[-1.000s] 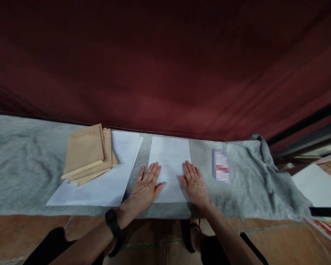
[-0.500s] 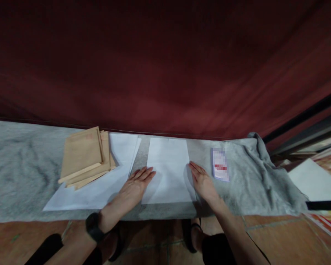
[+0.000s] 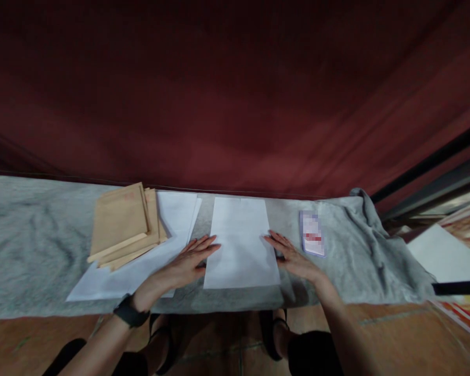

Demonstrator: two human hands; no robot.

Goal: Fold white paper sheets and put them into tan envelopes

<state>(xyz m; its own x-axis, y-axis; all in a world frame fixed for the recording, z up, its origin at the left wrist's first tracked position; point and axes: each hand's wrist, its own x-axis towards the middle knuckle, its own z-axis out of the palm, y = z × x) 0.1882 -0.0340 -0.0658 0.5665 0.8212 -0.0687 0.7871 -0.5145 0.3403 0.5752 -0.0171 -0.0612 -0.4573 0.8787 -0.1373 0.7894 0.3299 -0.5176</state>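
Observation:
A white sheet of paper point(image 3: 241, 245) lies flat on the grey cloth in front of me, creased faintly across its middle. My left hand point(image 3: 194, 258) is at its left edge, fingers stretched out, the tips just over the paper. On the opposite edge rest the fingertips of my right hand point(image 3: 292, 256), its fingers spread. Neither hand grips anything. Left of my left hand, brown paper envelopes point(image 3: 119, 219) are stacked unevenly on larger white sheets point(image 3: 113, 284). These sheets are partly hidden by the envelopes and my left forearm.
Right of my right hand lies a small blurred card or packet point(image 3: 313, 234) with a red band. Grey cloth point(image 3: 348, 261) covers the bench and bunches up at its right end. A dark red curtain point(image 3: 235, 130) hangs behind. A black bar point(image 3: 431, 162) and papers point(image 3: 446, 253) are at far right.
My right hand has turned, its wrist moving outward and its fingers spreading. The left hand's thumb has come away from the other fingers. The paper stays nearly in place.

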